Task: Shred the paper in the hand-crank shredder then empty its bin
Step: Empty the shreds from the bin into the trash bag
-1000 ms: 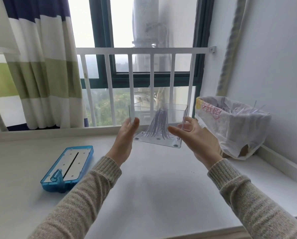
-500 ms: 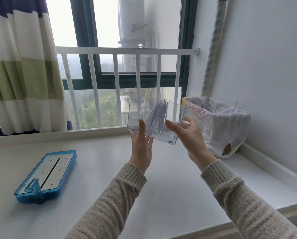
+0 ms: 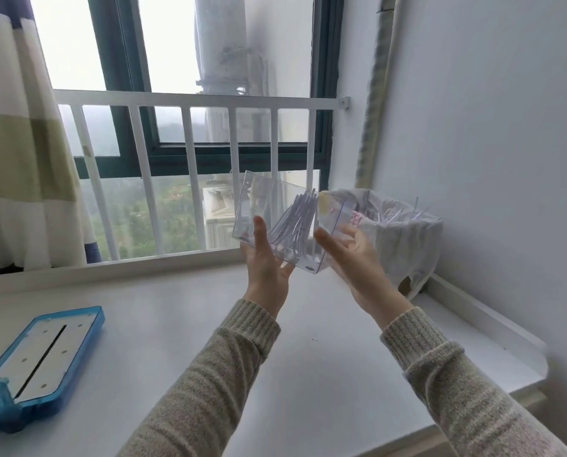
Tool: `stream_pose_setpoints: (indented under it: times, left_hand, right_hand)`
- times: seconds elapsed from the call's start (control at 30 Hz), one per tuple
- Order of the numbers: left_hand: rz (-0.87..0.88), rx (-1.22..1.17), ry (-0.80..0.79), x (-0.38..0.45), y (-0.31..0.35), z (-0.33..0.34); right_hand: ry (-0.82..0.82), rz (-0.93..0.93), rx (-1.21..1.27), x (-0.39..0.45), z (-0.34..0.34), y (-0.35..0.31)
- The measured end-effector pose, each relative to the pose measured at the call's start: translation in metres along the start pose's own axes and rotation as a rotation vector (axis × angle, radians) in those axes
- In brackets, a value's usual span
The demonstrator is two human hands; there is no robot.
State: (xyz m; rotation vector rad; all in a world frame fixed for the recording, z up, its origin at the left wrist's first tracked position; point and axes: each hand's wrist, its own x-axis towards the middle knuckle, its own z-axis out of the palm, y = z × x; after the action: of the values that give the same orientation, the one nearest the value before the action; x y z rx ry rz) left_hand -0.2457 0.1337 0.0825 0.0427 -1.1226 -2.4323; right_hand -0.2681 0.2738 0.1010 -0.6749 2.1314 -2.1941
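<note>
I hold the clear plastic shredder bin (image 3: pixel 252 206) in the air with both hands, tilted with its open side toward the right. My left hand (image 3: pixel 267 262) supports its bottom and near wall. My right hand (image 3: pixel 351 255) grips its right side. Purple-white paper strips (image 3: pixel 297 222) lie inside, leaning toward the opening. The blue shredder lid (image 3: pixel 35 361) with its crank and slot lies flat on the white table at the lower left, far from both hands.
A waste basket lined with a white plastic bag (image 3: pixel 404 242), holding paper strips, stands by the right wall just beyond the bin. White railing bars (image 3: pixel 190 179) and a window lie behind. A striped curtain (image 3: pixel 15 153) hangs at left. The table's raised edge (image 3: pixel 483 318) runs along the right.
Both hands have carried the clear bin to the right, toward the bagged basket, and tilted it further. The view has turned right, so the blue lid now sits nearer the left edge.
</note>
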Motion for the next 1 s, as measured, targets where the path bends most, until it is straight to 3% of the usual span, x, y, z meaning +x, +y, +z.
stream_pose_setpoints:
  times: [0.5, 1.0]
  left_hand:
    - [-0.145, 0.037, 0.060, 0.053, 0.010, 0.038]
    - [-0.147, 0.051, -0.147, 0.082, 0.023, 0.086]
  right_hand:
    - [-0.034, 0.051, 0.351, 0.030, -0.026, 0.007]
    - [0.019, 0.112, 0.562, 0.063, -0.020, -0.008]
